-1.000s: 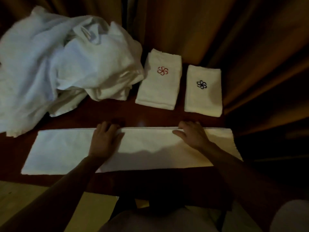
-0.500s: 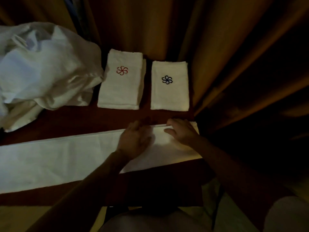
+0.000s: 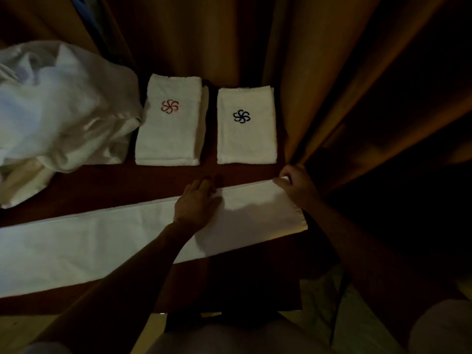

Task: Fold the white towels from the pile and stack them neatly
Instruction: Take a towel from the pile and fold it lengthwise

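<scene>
A long white towel point(image 3: 102, 241), folded into a strip, lies across the dark wooden table point(image 3: 153, 182). My left hand point(image 3: 196, 203) presses flat on the strip near its far edge. My right hand point(image 3: 296, 185) pinches the strip's far right corner between thumb and fingers. Behind the strip lie two folded white towels: one with a red emblem point(image 3: 169, 123), one with a blue emblem point(image 3: 246, 126). The loose pile of white towels point(image 3: 56, 111) is heaped at the back left.
Orange-brown curtains point(image 3: 319, 72) hang right behind the table and close to my right hand. The table's near edge point(image 3: 229, 302) runs just in front of my body. A pale floor shows below it.
The view has swung to the right, so the strip now runs off the left side. My right hand slid to the strip's right end and took its far corner. My left hand followed to the right.
</scene>
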The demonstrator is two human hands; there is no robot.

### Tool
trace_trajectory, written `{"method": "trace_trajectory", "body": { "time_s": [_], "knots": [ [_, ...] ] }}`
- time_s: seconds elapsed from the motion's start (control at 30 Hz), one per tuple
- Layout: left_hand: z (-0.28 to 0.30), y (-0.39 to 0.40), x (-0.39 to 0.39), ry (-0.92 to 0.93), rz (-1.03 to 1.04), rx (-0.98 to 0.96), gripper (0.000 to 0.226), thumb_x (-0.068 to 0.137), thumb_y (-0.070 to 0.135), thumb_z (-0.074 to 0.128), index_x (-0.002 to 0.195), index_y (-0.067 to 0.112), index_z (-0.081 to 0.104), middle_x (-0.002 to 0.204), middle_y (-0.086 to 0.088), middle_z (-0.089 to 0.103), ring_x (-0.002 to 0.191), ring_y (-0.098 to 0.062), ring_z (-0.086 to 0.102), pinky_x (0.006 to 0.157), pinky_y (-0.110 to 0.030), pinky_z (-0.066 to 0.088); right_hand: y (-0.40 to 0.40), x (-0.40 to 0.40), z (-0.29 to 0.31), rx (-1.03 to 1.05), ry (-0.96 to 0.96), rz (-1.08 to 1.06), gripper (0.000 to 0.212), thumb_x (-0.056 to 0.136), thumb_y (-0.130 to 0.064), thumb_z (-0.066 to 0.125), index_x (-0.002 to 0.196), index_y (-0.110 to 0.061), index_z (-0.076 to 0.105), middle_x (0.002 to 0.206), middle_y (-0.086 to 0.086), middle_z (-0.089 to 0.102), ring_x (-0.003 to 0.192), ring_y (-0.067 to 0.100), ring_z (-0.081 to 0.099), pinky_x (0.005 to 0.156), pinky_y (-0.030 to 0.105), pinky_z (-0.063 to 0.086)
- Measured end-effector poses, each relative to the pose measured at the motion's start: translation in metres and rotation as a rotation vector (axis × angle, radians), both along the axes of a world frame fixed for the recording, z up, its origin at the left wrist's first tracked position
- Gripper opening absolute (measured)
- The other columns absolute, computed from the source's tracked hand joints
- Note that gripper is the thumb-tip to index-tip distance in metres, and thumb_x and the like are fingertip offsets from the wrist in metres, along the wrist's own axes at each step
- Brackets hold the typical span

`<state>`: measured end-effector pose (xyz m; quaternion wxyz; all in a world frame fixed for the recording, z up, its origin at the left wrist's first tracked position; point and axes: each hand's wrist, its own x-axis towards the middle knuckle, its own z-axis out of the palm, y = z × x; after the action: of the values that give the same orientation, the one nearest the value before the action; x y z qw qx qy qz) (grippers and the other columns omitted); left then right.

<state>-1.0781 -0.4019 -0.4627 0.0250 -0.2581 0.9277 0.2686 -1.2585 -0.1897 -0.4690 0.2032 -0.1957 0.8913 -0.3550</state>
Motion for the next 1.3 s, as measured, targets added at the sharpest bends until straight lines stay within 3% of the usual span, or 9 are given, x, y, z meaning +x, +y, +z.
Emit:
{"method": "trace_trajectory", "body": {
  "time_s": [0.3,0.47,0.6,0.67,0.77,0.9,1.0,1.1,1.3],
  "knots": [
    [0.003,-0.009,0.003,-0.038,0.063,-0.02,0.032,0.09,0.04,0.066,0.11,0.015,0.063,0.119,-0.006,0.055,0.114,-0.027,0.048,0.078,-0.035,0.042,0.0,0.02,-0.009,-0.102,0.192,-0.076,0.014,0.092,-0.013,0.067,0.087,-0.002,0.06,0.089,0.004,0.048,0.08,0.018,0.049,0.069,0.021,0.028],
    [0.003,-0.024,0.016,-0.033,0.1,-0.026,0.033,0.089,0.041,0.068,0.107,0.014,0.064,0.118,-0.006,0.055,0.113,-0.028,0.049,0.077,-0.035,0.042,-0.013,0.033,-0.013,-0.081,0.276,-0.056,0.013,0.09,-0.015,0.066,0.094,-0.004,0.06,0.094,0.008,0.053,0.082,0.023,0.053,0.071,0.031,0.038],
    [0.005,-0.024,0.012,-0.075,0.167,-0.036,0.033,0.092,0.045,0.063,0.108,0.016,0.063,0.117,-0.006,0.056,0.113,-0.028,0.05,0.076,-0.033,0.041,-0.031,0.05,-0.005,0.164,0.616,-0.035,0.03,0.083,-0.025,0.061,0.108,-0.01,0.062,0.11,0.015,0.057,0.099,0.036,0.055,0.081,0.043,0.043],
    [0.005,-0.023,0.01,-0.075,0.145,-0.06,0.031,0.094,0.044,0.06,0.109,0.017,0.064,0.119,-0.006,0.057,0.112,-0.028,0.05,0.076,-0.033,0.04,-0.045,0.067,0.001,0.14,0.742,0.1,0.03,0.086,-0.029,0.056,0.108,-0.011,0.063,0.11,0.013,0.057,0.098,0.033,0.053,0.08,0.041,0.041],
    [0.004,-0.029,0.013,-0.002,0.0,-0.163,0.028,0.095,0.04,0.059,0.106,0.016,0.068,0.116,-0.006,0.062,0.106,-0.031,0.053,0.078,-0.036,0.039,-0.062,0.102,-0.01,0.097,0.706,0.304,0.037,0.092,-0.039,0.049,0.112,-0.012,0.065,0.119,0.013,0.059,0.105,0.031,0.052,0.085,0.041,0.04],
    [0.005,-0.047,0.027,0.063,-0.19,-0.251,0.037,0.09,0.051,0.054,0.099,0.019,0.07,0.099,-0.004,0.068,0.093,-0.031,0.06,0.076,-0.037,0.038,-0.062,0.116,-0.027,0.223,0.654,0.303,0.043,0.094,-0.047,0.047,0.121,-0.018,0.064,0.129,0.009,0.06,0.117,0.03,0.052,0.091,0.042,0.037],
    [0.006,-0.067,0.046,0.058,-0.246,-0.171,0.051,0.086,0.055,0.042,0.115,0.021,0.068,0.107,-0.004,0.07,0.096,-0.032,0.065,0.079,-0.04,0.048,-0.06,0.111,-0.026,0.238,0.678,0.322,0.045,0.092,-0.048,0.047,0.12,-0.019,0.066,0.128,0.009,0.061,0.115,0.031,0.055,0.089,0.041,0.04],
    [0.007,-0.076,0.054,0.104,-0.208,-0.146,0.037,0.095,0.042,0.052,0.119,0.018,0.067,0.112,-0.007,0.07,0.098,-0.034,0.067,0.076,-0.036,0.051,-0.064,0.114,-0.019,0.249,0.716,0.344,0.043,0.092,-0.043,0.048,0.119,-0.014,0.066,0.126,0.013,0.061,0.113,0.035,0.056,0.089,0.042,0.04],
    [0.011,-0.082,0.036,-0.102,-0.193,-0.141,0.043,0.1,0.047,0.046,0.139,0.029,0.051,0.127,-0.006,0.063,0.109,-0.034,0.062,0.081,-0.035,0.047,-0.093,0.136,-0.021,0.273,0.672,0.322,0.049,0.095,-0.045,0.044,0.129,-0.013,0.06,0.134,0.015,0.055,0.121,0.036,0.05,0.1,0.045,0.037]
  ]
}}
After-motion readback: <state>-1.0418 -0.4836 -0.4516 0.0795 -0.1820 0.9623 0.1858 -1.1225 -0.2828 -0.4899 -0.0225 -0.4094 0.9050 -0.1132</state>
